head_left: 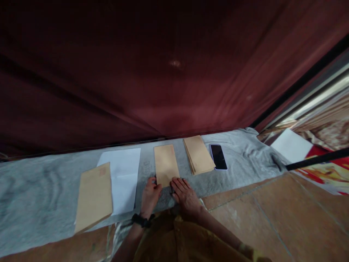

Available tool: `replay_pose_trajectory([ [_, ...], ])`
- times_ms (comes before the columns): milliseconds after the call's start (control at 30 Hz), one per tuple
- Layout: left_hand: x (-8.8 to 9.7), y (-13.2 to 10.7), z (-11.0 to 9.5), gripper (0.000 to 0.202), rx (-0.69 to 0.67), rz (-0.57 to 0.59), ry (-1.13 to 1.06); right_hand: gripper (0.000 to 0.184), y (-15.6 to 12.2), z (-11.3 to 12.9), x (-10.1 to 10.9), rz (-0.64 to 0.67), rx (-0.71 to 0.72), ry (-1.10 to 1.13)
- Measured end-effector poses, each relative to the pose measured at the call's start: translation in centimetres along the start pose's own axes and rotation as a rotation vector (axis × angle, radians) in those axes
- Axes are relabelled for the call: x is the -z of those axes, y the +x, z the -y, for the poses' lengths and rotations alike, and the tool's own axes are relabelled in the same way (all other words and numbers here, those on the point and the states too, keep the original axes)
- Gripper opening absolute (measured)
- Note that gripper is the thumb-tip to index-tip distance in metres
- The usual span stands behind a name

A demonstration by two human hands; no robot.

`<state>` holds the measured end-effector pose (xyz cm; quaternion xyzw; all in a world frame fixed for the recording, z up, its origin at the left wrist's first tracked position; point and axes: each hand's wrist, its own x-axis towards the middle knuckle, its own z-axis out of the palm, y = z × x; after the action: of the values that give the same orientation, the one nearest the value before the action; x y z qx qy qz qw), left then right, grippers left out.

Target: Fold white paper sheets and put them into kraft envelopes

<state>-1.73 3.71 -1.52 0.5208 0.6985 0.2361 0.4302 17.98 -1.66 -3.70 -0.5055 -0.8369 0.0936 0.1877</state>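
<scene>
A single brown envelope (165, 163) lies flat on the grey cloth (40, 189) straight ahead. My left hand (150, 194), with a black band at the wrist, has its fingers curled at the envelope's near left corner. My right hand (185, 193) lies flat with fingers stretched out at the near right corner. To the right sits a stack of brown envelopes (198, 154). On the left lies a sheet of white paper (123, 178), with a larger brown envelope (95, 196) overlapping its left side.
A black phone (218, 157) lies on the cloth right of the stack. A dark red curtain (163, 72) hangs behind. Brown tiled floor (272, 218) spreads to the right, with another white sheet (291, 145) and a black bar (316, 160) at the far right.
</scene>
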Motion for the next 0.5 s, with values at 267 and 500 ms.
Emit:
replay_pose_trajectory([
  [267,1.0,-1.8,0.6,0.034,-0.377,-0.183,0.685,0.051,0.3,0.2,0.2,0.038,-0.042,0.019],
  [500,-1.9,-1.1,4.1,0.049,-0.957,-0.078,0.818,0.048,0.7,0.2,-0.1,0.038,-0.122,0.067],
])
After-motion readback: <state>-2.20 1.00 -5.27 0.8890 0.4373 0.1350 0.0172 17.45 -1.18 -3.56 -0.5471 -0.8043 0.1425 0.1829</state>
